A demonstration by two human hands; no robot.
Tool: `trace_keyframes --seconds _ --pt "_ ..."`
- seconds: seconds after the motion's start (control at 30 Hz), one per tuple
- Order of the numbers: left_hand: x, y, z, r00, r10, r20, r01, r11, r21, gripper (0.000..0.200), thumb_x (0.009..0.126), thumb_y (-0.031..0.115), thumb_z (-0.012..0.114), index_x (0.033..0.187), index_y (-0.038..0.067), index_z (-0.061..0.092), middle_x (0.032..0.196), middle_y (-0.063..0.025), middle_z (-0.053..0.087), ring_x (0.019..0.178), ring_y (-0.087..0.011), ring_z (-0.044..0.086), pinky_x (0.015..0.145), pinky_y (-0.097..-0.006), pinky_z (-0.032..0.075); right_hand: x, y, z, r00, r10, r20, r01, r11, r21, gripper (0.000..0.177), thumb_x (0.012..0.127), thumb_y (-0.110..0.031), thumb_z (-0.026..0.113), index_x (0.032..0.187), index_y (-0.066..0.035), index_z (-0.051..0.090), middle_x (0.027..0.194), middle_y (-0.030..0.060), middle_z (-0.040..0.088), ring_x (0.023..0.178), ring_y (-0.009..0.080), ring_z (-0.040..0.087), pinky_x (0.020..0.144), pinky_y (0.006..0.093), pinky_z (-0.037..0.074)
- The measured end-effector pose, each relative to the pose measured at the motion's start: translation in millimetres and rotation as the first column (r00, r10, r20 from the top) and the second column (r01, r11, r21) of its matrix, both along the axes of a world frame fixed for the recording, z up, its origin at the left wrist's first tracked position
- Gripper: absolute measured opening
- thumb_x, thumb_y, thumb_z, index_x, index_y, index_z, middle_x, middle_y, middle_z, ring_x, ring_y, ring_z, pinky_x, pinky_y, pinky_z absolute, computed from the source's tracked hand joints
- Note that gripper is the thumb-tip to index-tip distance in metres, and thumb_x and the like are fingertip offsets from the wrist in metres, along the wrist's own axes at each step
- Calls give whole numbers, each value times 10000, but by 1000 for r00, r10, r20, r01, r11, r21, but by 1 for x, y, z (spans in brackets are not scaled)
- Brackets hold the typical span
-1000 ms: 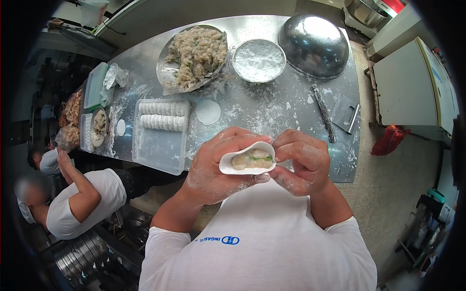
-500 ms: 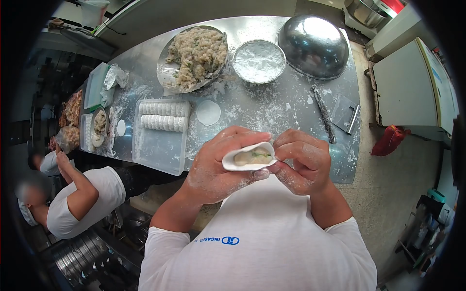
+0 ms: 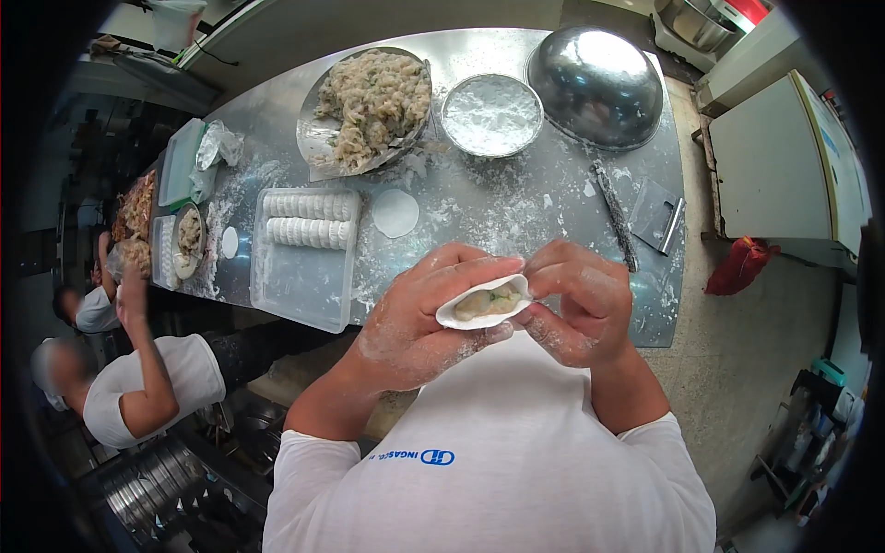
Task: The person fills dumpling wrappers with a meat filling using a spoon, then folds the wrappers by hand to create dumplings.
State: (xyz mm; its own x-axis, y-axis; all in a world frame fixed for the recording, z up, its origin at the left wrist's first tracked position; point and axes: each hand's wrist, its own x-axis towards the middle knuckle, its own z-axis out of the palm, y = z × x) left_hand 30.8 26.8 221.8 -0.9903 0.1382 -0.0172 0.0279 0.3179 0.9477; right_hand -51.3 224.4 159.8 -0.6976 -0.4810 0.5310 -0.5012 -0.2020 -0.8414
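Note:
A dumpling (image 3: 484,304), a white dough wrapper folded around pale filling with green bits, is held up over the table's near edge. My left hand (image 3: 415,309) cups it from the left, with the fingers along its far side and the thumb along its near side. At its right end my right hand (image 3: 581,300) pinches the wrapper's edge between thumb and fingers. The top of the wrapper gapes and the filling shows. Beyond my hands lies a flat round wrapper (image 3: 395,214), beside a clear plastic tray (image 3: 304,281) holding two rows of white dumplings.
On the floured steel table (image 3: 516,212) stand a large pan of filling (image 3: 378,106), a bowl of flour (image 3: 492,115) and an upturned metal bowl (image 3: 595,92). A dark rod (image 3: 613,217) and a scraper (image 3: 659,219) lie right. Co-workers (image 3: 157,378) are at the left.
My hands have shifted the dumpling slightly to the right, and its opening looks narrower. At the left, the nearer co-worker's arm has moved up.

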Motion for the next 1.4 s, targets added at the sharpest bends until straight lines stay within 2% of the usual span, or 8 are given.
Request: trace_keyframes --seconds 0.1,0.2,0.7,0.8,1.0,1.1,1.2,1.4 --pt "2 3 -7 995 94 20 -95 989 112 596 766 108 884 1325 33 692 1151 -98 681 1044 -199 650 917 -310 506 0 2 2 1000 28 -2 -28 1000 11 191 705 -29 830 842 -31 697 802 110 693 696 244 681 608 328 526" --pt "2 1 -10 991 99 -90 -95 994 52 541 815 118 870 1327 93 697 1150 -100 715 1045 -234 699 890 -328 558 -1 1 5 999 33 5 -33 999 10 177 707 -26 828 825 -31 697 796 108 692 685 244 678 605 330 527" --pt "0 2 -6 996 48 -77 -48 999 -4 541 820 131 861 1332 88 692 1154 -117 698 1050 -250 696 873 -339 564 -2 3 4 1000 10 -2 -10 1000 13 167 719 -25 830 820 -27 697 783 108 692 685 227 678 605 318 523" --pt "3 5 -1 994 105 7 -106 993 58 564 815 141 852 1326 -17 675 1142 -128 684 1059 -223 647 899 -320 518 -1 2 7 1000 22 15 -22 1000 -10 164 719 -23 825 821 -29 696 779 106 690 684 229 678 603 321 523" --pt "0 1 -7 995 -11 -100 3 997 -75 557 840 93 828 1373 90 662 1178 -126 687 1051 -265 696 868 -350 571 -3 5 0 999 28 -47 -27 999 27 176 701 -13 813 832 -23 695 781 112 689 689 233 681 606 322 527" --pt "1 2 -5 996 -21 -81 19 999 -29 560 850 55 803 1388 90 650 1205 -126 672 1054 -255 692 861 -344 570 -2 4 4 1000 -21 -5 21 1000 14 178 698 -8 810 834 -21 695 788 114 690 695 234 684 609 321 529" --pt "1 4 -4 999 -34 10 33 995 90 544 852 85 811 1361 -18 649 1182 -130 643 1061 -204 626 904 -313 498 -3 6 2 1000 -1 19 1 1000 4 175 707 -17 817 836 -20 699 794 114 691 702 234 685 612 320 529" --pt "4 9 -4 991 99 86 -113 978 178 505 893 86 787 1359 -39 638 1229 -147 626 1086 -200 626 923 -311 507 -3 5 4 1000 20 3 -20 1000 -12 164 712 -3 809 840 -21 708 796 113 692 704 231 684 612 321 530"
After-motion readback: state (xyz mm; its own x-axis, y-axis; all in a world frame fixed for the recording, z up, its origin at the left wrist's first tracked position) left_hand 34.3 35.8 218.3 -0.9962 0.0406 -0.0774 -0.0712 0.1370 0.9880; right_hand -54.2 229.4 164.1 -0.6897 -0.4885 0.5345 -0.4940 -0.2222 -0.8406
